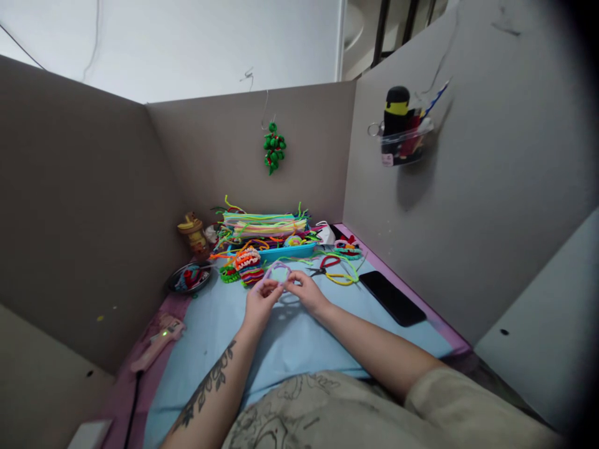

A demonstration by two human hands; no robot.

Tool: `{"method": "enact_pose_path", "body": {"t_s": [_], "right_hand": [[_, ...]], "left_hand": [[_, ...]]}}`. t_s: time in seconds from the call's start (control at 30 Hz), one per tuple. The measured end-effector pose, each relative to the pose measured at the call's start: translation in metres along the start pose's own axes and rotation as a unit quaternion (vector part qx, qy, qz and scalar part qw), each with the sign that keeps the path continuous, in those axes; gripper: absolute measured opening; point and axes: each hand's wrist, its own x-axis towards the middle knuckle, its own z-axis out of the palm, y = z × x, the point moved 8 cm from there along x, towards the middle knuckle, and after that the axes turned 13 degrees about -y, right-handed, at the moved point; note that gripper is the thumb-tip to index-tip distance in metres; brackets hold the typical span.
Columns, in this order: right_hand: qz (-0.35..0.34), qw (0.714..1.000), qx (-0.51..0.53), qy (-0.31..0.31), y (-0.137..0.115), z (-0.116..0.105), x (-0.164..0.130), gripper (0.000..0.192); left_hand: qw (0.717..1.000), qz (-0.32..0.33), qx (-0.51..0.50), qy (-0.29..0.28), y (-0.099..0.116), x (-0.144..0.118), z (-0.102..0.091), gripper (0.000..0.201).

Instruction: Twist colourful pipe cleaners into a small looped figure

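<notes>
Hands are meeting over blue mat (299,337): left hand (259,304) & right hand (305,290) both pinching a lilac pipe-cleaner loop (277,269) w/ fingertips closed on its lower ends. Loop is standing just above the mat, mid-desk, near scissors (322,267). Behind it a blue tray (285,251) is holding more pipe cleaners. Black phone (392,298) is lying to the right, pink glue gun (156,340) well to the left.

A lilac pipe-cleaner loop (277,270) is pinched between the left hand (259,301) and the right hand (304,291) over the blue mat (299,337), toward its far edge.
</notes>
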Motion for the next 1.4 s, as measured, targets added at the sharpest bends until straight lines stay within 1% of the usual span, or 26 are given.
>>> {"method": "enact_pose_path", "body": {"t_s": [0.13, 0.37, 0.57, 0.67, 0.73, 0.83, 0.9, 0.97, 1.03, 1.1, 1.2, 1.27, 1.33, 1.4], "right_hand": [[-0.009, 1.000, -0.011, 0.012, -0.005, -0.003, -0.001, 0.015], [-0.007, 1.000, -0.004, 0.017, -0.008, -0.006, -0.002, 0.016], [0.008, 1.000, -0.007, 0.019, -0.006, -0.003, -0.001, 0.018], [0.010, 1.000, -0.016, 0.024, -0.008, -0.007, -0.001, 0.018], [0.000, 0.999, -0.034, 0.042, -0.012, -0.014, -0.001, 0.016], [-0.033, 0.992, -0.094, 0.074, -0.025, -0.025, -0.002, 0.015], [-0.059, 0.987, -0.133, 0.068, -0.033, -0.024, -0.003, 0.017], [-0.072, 0.986, -0.141, 0.044, -0.035, -0.019, -0.003, 0.012], [-0.063, 0.992, -0.105, 0.019, -0.031, -0.012, -0.002, 0.013], [-0.041, 0.998, -0.039, 0.001, -0.022, -0.008, -0.001, 0.018], [-0.005, 0.996, 0.084, 0.006, -0.009, -0.008, 0.002, 0.022], [0.022, 0.984, 0.173, 0.032, 0.000, -0.011, 0.003, 0.024], [0.051, 0.965, 0.253, 0.056, 0.008, -0.013, 0.003, 0.027], [0.076, 0.946, 0.309, 0.064, 0.015, -0.012, 0.003, 0.027]], "left_hand": [[1.000, -0.010, -0.006, -0.004, -0.002, 0.000, 0.001, 0.030], [0.999, -0.023, -0.037, -0.030, -0.001, -0.001, 0.008, 0.033], [1.000, -0.011, 0.013, -0.017, 0.004, -0.002, 0.006, 0.031], [1.000, -0.007, 0.026, -0.013, 0.003, -0.002, 0.004, 0.029], [1.000, -0.010, 0.026, -0.007, 0.001, -0.001, 0.002, 0.029], [0.999, -0.016, 0.028, -0.003, -0.001, 0.000, 0.000, 0.028], [0.999, -0.015, 0.037, -0.009, 0.000, 0.001, 0.000, 0.028], [0.998, -0.005, 0.054, -0.013, 0.002, 0.000, 0.001, 0.027], [0.997, 0.010, 0.076, -0.007, 0.006, -0.001, 0.001, 0.026], [0.995, 0.021, 0.096, 0.000, 0.008, -0.002, 0.000, 0.025], [0.993, 0.033, 0.114, 0.000, 0.009, -0.002, 0.001, 0.023], [0.991, 0.039, 0.128, -0.003, 0.010, -0.003, 0.002, 0.022], [0.989, 0.043, 0.144, -0.007, 0.011, -0.003, 0.003, 0.021], [0.986, 0.050, 0.158, -0.009, 0.012, -0.003, 0.004, 0.020]]}}
